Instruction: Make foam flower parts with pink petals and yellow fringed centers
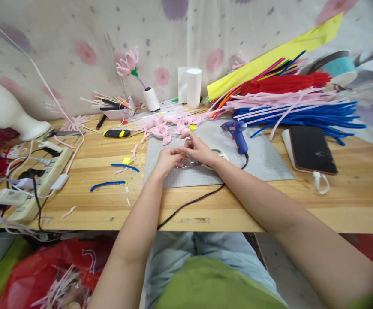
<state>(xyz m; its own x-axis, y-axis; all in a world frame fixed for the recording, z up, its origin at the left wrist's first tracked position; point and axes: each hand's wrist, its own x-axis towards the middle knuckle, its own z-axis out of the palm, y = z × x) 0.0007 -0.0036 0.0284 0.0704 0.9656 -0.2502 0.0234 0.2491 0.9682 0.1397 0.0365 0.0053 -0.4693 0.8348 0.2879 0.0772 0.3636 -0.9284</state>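
Observation:
My left hand (168, 160) and my right hand (199, 150) meet above the grey mat (263, 165), their fingertips closed together. Whatever lies between the fingers is too small or hidden to make out. Beneath my right hand lie what look like scissors, with a pale green handle (220, 152) and a metal blade partly covered. Just beyond the hands are pink fuzzy petal pieces (160, 130) and a small yellow piece (192, 128). A blue glue gun (237, 134) rests on the mat to the right.
Bundles of blue pipe cleaners (315, 118) and red ones (286, 83) lie at the back right. A phone (313, 148) leans on a stand. At left are a power strip (49, 184), a utility knife (116, 133) and blue stems (107, 184). The glue gun's black cable (189, 204) crosses the table's front.

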